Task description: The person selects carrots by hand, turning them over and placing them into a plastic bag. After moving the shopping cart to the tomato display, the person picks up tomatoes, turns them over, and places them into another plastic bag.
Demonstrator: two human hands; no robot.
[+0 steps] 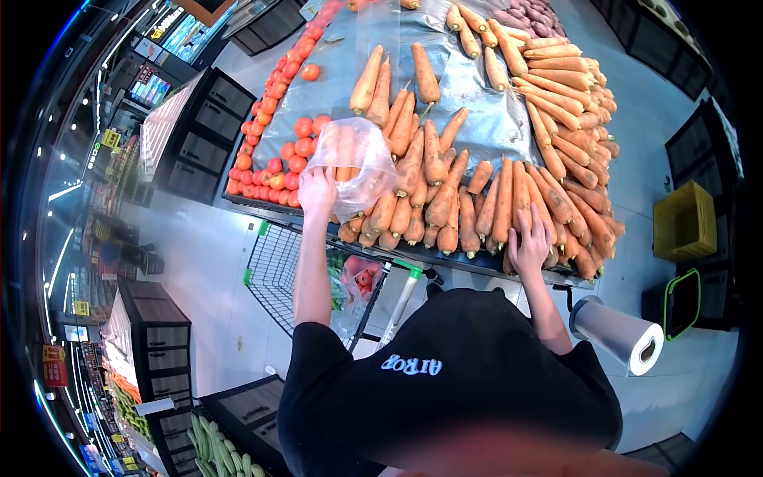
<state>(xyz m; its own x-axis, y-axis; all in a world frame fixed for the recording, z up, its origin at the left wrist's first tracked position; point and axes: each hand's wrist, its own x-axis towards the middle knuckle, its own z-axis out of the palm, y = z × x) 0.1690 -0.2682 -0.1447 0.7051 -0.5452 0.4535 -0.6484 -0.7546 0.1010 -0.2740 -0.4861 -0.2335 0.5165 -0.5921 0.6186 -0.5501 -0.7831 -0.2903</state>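
Observation:
My left hand is closed on the near left edge of a clear plastic bag, which lies over the left part of the carrot heap. Orange carrots show through the film. Farther right, my right hand rests on the front row of carrots, its fingers stretched apart over them. Carrots with soil marks lie side by side around it, mostly pointing toward me. Just left of the bag are red tomatoes.
A shopping cart with bagged produce stands below the display's front edge. At right are a roll of plastic bags, a yellow crate and a black basket with a green handle. Purple sweet potatoes lie at the back.

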